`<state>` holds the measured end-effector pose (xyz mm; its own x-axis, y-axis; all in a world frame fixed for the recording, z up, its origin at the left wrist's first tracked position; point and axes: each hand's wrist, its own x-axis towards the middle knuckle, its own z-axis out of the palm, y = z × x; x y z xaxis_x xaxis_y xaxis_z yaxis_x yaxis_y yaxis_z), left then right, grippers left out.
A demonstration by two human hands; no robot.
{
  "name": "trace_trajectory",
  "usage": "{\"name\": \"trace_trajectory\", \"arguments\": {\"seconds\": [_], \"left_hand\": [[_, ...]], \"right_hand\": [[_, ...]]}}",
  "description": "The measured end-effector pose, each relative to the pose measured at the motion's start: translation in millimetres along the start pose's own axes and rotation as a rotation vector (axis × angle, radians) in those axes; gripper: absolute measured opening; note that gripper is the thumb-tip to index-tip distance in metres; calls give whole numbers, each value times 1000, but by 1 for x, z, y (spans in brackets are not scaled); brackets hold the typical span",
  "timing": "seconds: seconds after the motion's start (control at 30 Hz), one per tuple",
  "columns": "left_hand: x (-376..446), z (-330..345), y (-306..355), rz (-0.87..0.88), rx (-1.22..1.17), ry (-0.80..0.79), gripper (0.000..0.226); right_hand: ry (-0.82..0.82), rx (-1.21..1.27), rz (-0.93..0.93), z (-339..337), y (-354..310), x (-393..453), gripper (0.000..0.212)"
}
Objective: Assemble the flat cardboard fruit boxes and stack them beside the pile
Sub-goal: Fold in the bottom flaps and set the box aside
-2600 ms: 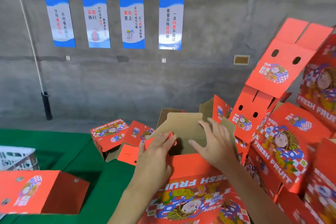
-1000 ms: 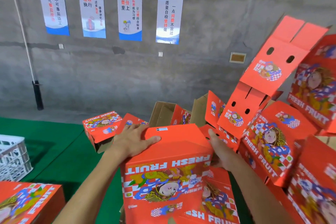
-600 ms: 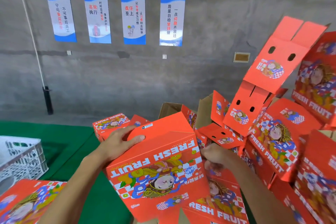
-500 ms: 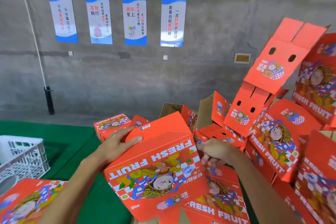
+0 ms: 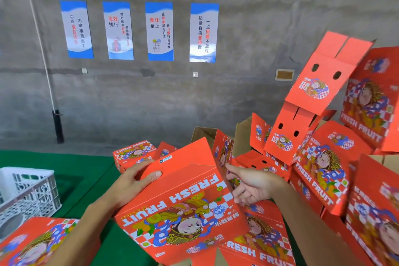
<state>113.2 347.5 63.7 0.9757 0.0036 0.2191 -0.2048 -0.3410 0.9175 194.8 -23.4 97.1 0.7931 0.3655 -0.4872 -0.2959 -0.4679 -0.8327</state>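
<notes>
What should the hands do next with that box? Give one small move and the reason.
Probably bring the right hand back onto the near right edge of the tilted box. Only the left hand has a grip on it, thumb on the top panel, while the right hand's fingers are spread just off its corner. Two hands would steady it for placing.
</notes>
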Motion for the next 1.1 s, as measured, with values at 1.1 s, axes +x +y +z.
{"name": "trace_trajectory", "arguments": {"seconds": [1.1], "left_hand": [[222,-29,-50,15,-593,271,68]], "right_hand": [[576,-847,-619,159,-117,265,63]]}}
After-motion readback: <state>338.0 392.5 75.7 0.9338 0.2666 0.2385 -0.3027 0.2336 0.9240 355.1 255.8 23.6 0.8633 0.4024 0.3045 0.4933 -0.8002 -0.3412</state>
